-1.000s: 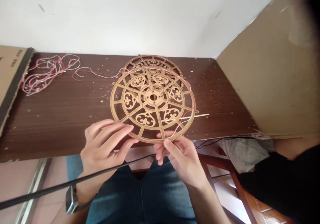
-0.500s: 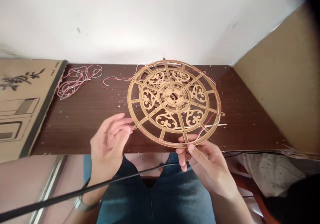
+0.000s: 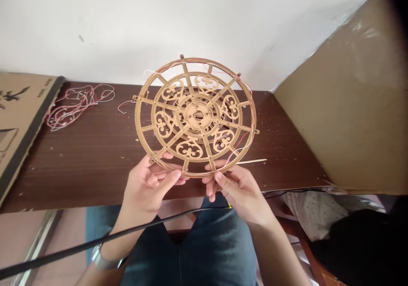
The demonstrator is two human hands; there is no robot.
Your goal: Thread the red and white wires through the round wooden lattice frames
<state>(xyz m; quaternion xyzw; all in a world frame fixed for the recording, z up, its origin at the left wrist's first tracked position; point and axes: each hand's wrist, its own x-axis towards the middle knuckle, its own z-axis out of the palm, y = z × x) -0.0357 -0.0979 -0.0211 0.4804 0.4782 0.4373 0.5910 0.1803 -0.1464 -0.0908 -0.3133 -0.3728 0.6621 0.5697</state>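
A round gold openwork frame (image 3: 198,115), with spokes, scroll ornaments and small tabs on its rim, is tilted up in front of me. My left hand (image 3: 151,182) grips its lower left rim, thumb on top and fingers beneath. At the lower right rim, my right hand (image 3: 237,188) pinches the edge with the thumb above. Red and white wires (image 3: 254,111) run along the rim, crossing inward at the lower right. Behind the frame, similar round parts show through the gaps, partly hidden.
On the brown table (image 3: 95,158) a tangle of red and white wire (image 3: 75,107) lies at the left, beside a printed cardboard box (image 3: 22,120). A thin pale stick (image 3: 253,161) lies right of the frame. Cardboard (image 3: 347,94) stands at the right. A black cable (image 3: 127,231) crosses over my lap.
My left hand has closed on the rim, where it was loosely open beside it. The frame has been raised and tilted more upright. The whole view has shifted.
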